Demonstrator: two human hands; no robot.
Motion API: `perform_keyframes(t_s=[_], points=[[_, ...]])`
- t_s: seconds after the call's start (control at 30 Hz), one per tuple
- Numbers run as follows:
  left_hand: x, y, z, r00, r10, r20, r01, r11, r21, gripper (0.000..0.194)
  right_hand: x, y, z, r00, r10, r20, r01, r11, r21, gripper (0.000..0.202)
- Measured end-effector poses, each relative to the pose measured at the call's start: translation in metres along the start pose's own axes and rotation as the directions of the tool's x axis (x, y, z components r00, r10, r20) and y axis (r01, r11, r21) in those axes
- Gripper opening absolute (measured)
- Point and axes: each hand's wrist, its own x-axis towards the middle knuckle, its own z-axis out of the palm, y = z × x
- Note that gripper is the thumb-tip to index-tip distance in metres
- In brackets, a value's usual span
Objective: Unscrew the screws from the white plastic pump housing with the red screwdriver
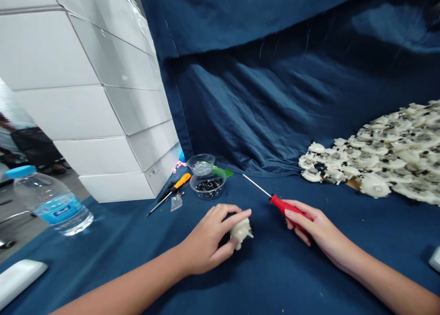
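The left hand (209,239) has its fingers curled over 1 off-white plastic part (240,231), which sits low over the blue cloth (275,269), its short peg pointing toward the right hand (311,221). That hand wraps the red handle of 1 screwdriver (291,212), its shaft aimed up and to the left, away from the part. The part's rounded, uneven shape could let it roll under the left fingers if pressed off-centre, and a slipping tip could then jab them. 2 clear tubs, 1 of black pieces (208,187) and 1 of silvery ones (202,165), could spill if the left hand knocked them.
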Motion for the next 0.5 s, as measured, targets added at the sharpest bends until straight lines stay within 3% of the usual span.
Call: perform_keyframes(t_s=[0.17,0.4,0.5], points=[[0.0021,0.0004,-0.0051,0.999,-0.017,0.043,0.019,0.999,-0.049,0.051,-0.0016,-0.0019,0.0003,1.0,0.003,0.027,-0.002,1.0,-0.02,0.054],[0.0012,-0.0017,-0.0015,0.996,-0.019,-0.085,0.007,0.989,-0.145,0.031,-0.0029,-0.0023,-0.0004,0.999,0.0,0.046,0.0,1.0,-0.003,0.049],[0.0008,-0.0058,-0.0004,0.981,-0.127,-0.149,0.084,0.96,-0.268,0.027,-0.0027,-0.004,-0.0004,0.999,0.005,0.054,-0.004,1.0,-0.011,0.048]])
